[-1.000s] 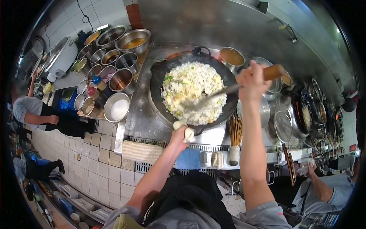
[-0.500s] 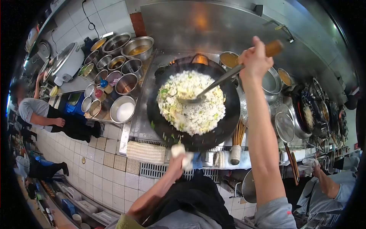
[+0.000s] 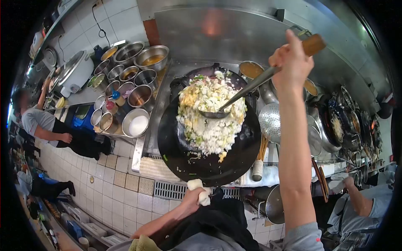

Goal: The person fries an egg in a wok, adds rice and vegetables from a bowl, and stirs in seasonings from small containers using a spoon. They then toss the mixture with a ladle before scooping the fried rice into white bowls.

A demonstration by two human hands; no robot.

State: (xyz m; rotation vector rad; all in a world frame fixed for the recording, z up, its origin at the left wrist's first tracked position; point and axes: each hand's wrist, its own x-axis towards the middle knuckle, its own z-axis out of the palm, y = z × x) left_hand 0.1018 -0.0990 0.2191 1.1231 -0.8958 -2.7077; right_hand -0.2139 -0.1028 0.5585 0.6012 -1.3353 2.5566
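Observation:
My right hand (image 3: 294, 62) is closed around the long handle of a metal ladle (image 3: 247, 90), whose wooden end sticks out past my fingers. The ladle's bowl sits in a heap of fried rice (image 3: 209, 136) with egg and green bits. The rice lies in a large black wok (image 3: 167, 144), piled toward its far side, with some grains blurred by motion. At the wok's near rim, my left hand (image 3: 191, 200) grips a folded white cloth (image 3: 204, 197). Whether a wok handle lies inside the cloth is hidden.
Metal bowls and pots of ingredients (image 3: 140, 95) crowd the left counter, with a bowl of white powder (image 3: 136, 125) nearest. A bamboo brush (image 3: 258, 163), perforated skimmer (image 3: 270, 121) and strainers stand right. One person (image 3: 44, 125) is at left, another's arm (image 3: 360, 201) at right.
The wok has come nearer to me and tilted, and the rice has shifted to its far side. My left hand has moved down with the cloth; my right hand has moved slightly right.

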